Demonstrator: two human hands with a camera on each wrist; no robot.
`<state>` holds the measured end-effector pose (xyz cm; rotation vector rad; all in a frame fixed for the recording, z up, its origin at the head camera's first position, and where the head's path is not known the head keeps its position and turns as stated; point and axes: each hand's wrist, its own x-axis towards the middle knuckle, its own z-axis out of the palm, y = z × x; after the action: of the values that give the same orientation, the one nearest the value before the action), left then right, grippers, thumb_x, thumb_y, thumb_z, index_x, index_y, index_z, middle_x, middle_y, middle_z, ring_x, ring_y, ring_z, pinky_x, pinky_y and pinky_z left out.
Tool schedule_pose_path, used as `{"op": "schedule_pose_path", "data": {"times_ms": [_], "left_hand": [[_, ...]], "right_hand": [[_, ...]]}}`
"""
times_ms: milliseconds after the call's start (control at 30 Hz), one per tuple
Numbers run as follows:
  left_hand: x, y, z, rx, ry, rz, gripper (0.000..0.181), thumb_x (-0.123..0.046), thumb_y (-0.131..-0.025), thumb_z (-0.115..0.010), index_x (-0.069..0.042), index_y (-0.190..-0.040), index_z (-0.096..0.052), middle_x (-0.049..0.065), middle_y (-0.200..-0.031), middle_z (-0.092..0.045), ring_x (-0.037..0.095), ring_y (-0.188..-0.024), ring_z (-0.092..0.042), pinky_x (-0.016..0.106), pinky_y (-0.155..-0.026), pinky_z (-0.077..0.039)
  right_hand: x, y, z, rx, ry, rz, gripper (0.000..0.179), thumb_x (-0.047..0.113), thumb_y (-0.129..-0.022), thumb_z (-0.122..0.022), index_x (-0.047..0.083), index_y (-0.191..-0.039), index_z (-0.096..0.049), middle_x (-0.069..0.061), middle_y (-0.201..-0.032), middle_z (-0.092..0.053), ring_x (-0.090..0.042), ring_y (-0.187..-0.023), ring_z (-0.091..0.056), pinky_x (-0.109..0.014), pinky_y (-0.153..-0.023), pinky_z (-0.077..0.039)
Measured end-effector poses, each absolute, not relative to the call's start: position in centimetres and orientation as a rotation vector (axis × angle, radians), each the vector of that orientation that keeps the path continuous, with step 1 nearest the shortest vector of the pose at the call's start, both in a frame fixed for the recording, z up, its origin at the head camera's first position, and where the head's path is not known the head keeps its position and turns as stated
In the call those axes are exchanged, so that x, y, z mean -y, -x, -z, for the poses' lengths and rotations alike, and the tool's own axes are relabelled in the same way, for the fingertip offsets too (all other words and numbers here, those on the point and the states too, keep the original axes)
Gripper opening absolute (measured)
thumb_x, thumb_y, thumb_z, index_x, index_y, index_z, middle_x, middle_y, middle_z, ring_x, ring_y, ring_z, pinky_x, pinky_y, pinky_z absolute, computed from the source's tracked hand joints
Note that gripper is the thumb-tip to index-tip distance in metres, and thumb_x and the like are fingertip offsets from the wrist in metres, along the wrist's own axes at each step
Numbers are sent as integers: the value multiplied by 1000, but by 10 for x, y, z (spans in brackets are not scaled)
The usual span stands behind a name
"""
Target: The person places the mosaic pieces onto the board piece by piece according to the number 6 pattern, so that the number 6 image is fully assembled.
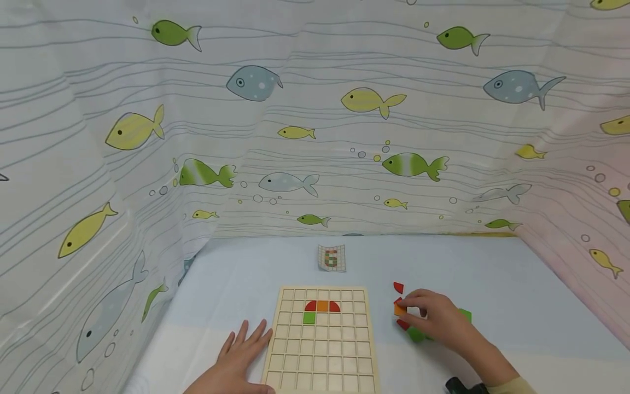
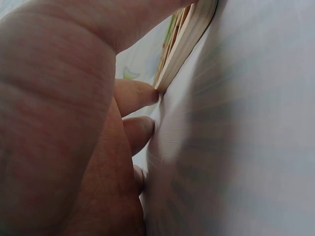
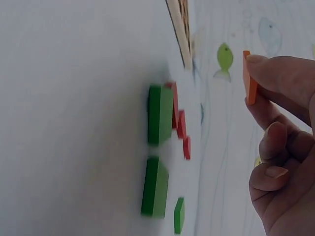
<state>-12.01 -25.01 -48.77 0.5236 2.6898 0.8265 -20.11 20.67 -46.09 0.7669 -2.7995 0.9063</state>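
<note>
My right hand [image 1: 433,317] pinches an orange square tile [image 3: 249,78] between thumb and fingers, lifted above the table to the right of the board. Below it lie green blocks [image 3: 160,115] and several red pieces [image 1: 398,287]. The wooden grid board [image 1: 339,348] lies flat in front of me. Near its top sit two red quarter-round tiles [image 1: 334,306] with an orange tile [image 1: 322,306] between them, and a green square [image 1: 309,318] under the left one. My left hand [image 1: 236,358] rests spread on the table, fingertips and thumb at the board's left edge.
Behind the board lies a small paper card [image 1: 332,258] with a coloured grid pattern. A dark strap-like object [image 1: 465,386] shows by the right wrist. Fish-printed curtains [image 1: 315,120] enclose the back and sides of the table.
</note>
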Motion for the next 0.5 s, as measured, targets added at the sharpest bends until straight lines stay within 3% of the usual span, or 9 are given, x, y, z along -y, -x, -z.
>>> {"op": "schedule_pose_path", "data": {"times_ms": [500], "left_hand": [[250,120,492,-2706,-519,-841,112,-62,-70,-80,0,-152,-35,22,-160,-22,56,-142,2,72,-106,0]], "right_hand": [[-146,207,461,2813,-960,-931,18,26,-88,-78,22,-105,-78,18,-97,-62,-5,-74,-53,-20,-60,-48]]}}
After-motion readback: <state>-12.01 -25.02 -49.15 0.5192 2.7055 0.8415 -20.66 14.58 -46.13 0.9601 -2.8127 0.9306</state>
